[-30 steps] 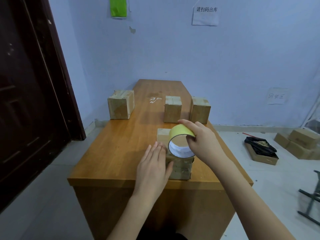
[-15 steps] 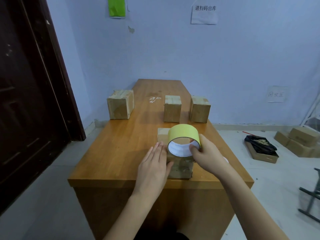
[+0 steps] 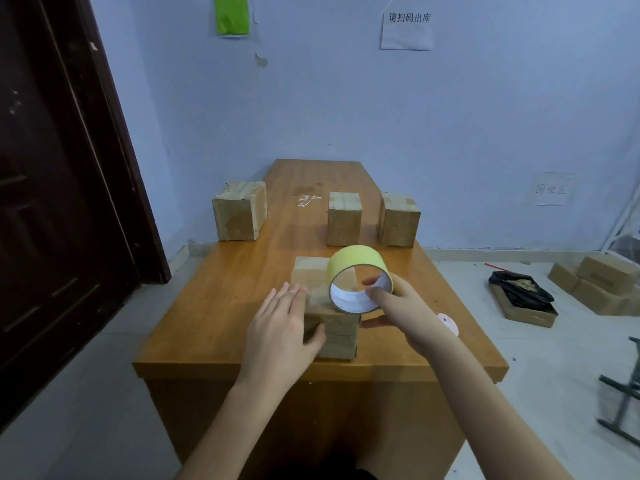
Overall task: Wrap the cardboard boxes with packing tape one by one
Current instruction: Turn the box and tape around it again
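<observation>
Cardboard box point(image 3: 329, 332) near the front edge of the desk point(image 3: 228, 292), mid-wrap. Right hand point(image 3: 403, 306) gripping the roll of packing tape point(image 3: 358, 271), fingertips hooked inside the white core, roll held upright on its rim over the box's right top edge. Left hand point(image 3: 280, 336) spread flat, fingers straight, pressing on the box's left side and top, thumb against the front face. Between the 2 hands, a glossy clear strip visible across the box top, running toward the roll; not yet cut.

Outward from there: 3 more boxes farther back. 1 larger box point(image 3: 240, 211) at the left edge, a middle box point(image 3: 344, 218) near the centre, a third box point(image 3: 399, 219) at the right edge, these 2 just beside each other. Tape seams faintly visible on their tops; impossible to tell whether fully wrapped or only factory-sealed. A scrap of clear tape point(image 3: 306, 199) stuck to the desk behind them.

Judged progress: 1st pass of tape laid over the near box, sides and underside seemingly left to do, then cutting. Remaining 3 boxes probably still to come, so well under halfway, possibly less.
</observation>
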The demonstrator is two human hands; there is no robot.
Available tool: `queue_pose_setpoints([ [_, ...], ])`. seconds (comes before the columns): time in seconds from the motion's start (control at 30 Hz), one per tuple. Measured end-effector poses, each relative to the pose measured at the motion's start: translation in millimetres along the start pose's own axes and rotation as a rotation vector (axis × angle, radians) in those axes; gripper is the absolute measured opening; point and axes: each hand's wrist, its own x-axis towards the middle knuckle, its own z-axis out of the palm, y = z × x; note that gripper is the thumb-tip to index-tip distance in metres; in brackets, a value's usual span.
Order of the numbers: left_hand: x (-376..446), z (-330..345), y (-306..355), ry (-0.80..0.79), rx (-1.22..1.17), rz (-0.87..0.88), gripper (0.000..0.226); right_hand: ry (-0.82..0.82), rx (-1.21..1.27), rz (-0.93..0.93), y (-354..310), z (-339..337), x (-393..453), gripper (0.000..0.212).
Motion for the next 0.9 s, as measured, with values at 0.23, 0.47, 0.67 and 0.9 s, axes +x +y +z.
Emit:
queue_pose_setpoints([
  [0.23,2.2,3.2,-5.5,-0.036,0.013,0.083,0.07,0.02,-0.075,-0.062,2.1,13.1,4.2,0.002],
  [0.47,0.4,3.0,-4.2,-0.039,0.021,0.111,0.058,-0.056,0.216,0.049,-1.0,-8.2,3.3,0.013],
  [0.67,0.6,5.2,-0.6,-0.054,0.1,0.095,0.06,0.105,0.057,0.028,9.3,-0.3,6.1,0.024],
  [0.9,2.5,6.2,-1.4,-0.054,0.115,0.13,0.056,-0.017,0.224,0.097,9.2,-9.9,10.9,0.008],
])
